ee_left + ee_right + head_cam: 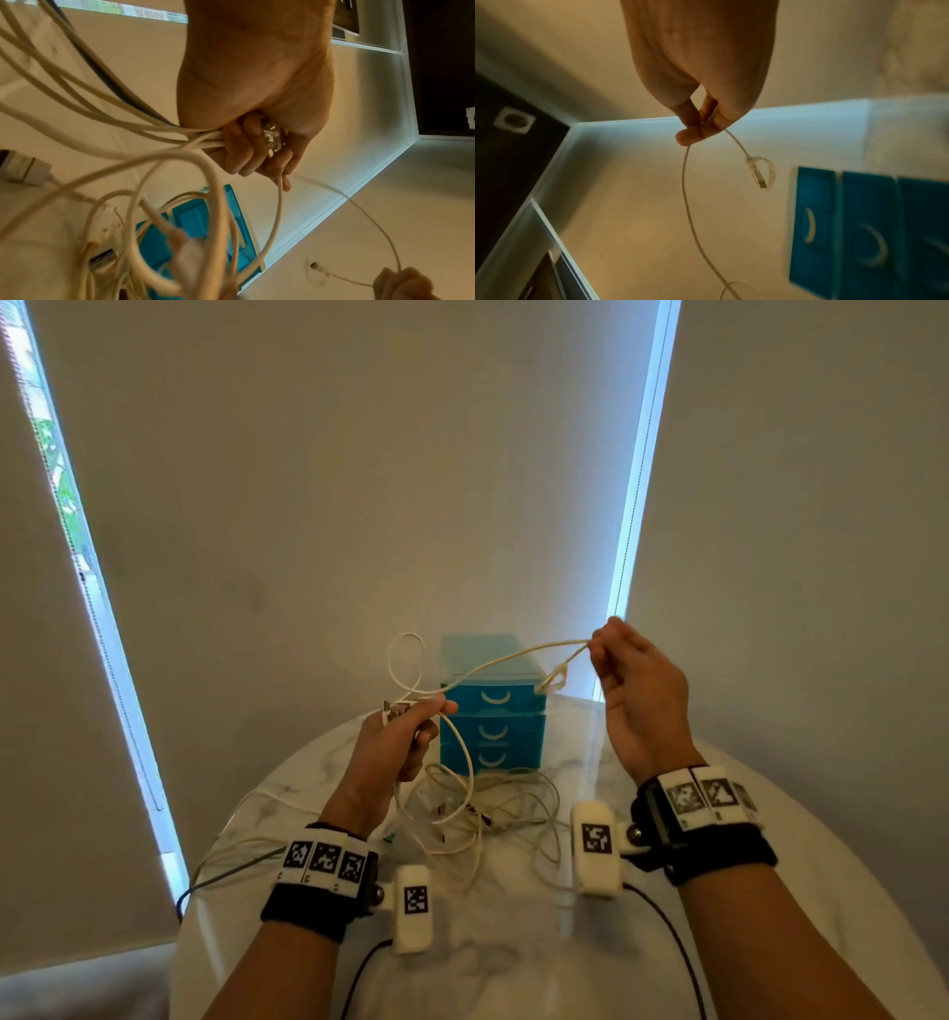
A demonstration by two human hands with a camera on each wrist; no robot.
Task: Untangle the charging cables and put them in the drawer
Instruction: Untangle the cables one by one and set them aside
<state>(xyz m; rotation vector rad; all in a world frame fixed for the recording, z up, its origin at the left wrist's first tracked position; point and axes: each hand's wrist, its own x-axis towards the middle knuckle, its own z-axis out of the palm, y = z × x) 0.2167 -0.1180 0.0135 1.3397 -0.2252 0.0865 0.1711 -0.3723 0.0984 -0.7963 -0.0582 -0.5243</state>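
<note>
Cables are held up above the desk (513, 942) by both hands. One thin white cable (493, 662) is pinched near its plug end by the right hand (637, 695), raised in front of the blue drawer unit (490, 711). Several cable ends are gripped in the closed left hand (395, 747), lower and to the left. The tangled heap of cables (493, 814) is seen on the desk between the wrists, just before the drawers.
</note>
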